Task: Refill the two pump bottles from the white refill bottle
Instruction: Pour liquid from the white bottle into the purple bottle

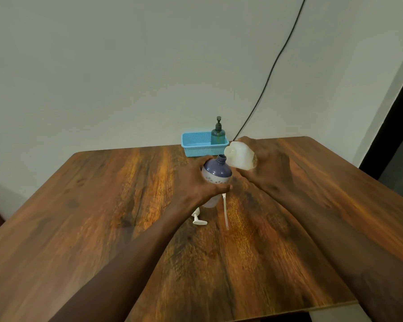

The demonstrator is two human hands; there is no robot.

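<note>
My left hand (197,182) grips a purple-and-white pump bottle (215,176) that stands on the wooden table (102,217) with its neck uncapped. My right hand (268,168) holds the white refill bottle (241,156) tipped on its side, its mouth right beside the purple bottle's open neck. The removed white pump head (198,219) lies on the table below the bottle, and its long dip tube (225,212) stretches toward me. A green pump bottle (218,133) with a dark pump stands in the blue basket (196,145) at the back.
The blue basket sits at the table's far edge against the pale wall. A black cable (272,66) runs down the wall to behind the table. A dark opening (391,145) lies at the right.
</note>
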